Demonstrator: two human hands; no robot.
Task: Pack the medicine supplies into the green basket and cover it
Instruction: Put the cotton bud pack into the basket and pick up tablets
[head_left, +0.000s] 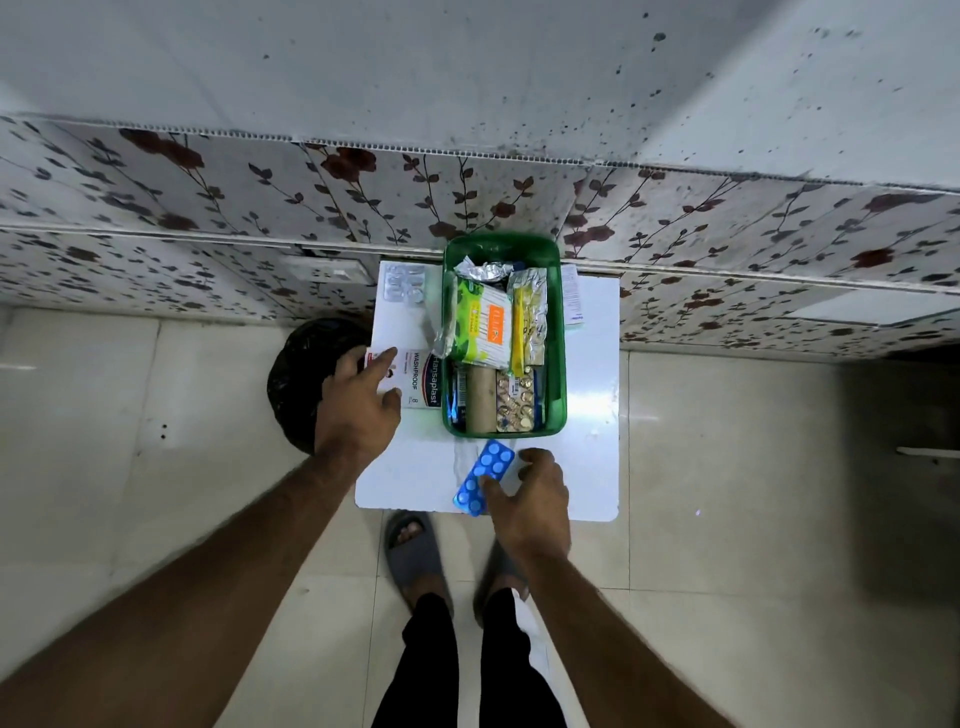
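The green basket stands at the back of a small white table. Inside it lie a cotton-bud pack, foil strips, a beige roll and a gold blister strip. My right hand grips a blue tablet strip just in front of the basket. Left of the basket, my left hand rests its fingers on a white Hansaplast plaster box. A clear blister pack lies at the table's back left corner.
A white paper or box pokes out behind the basket's right side. A bin lined with a black bag stands on the floor left of the table. The floral wall is right behind the table. My feet are just below the front edge.
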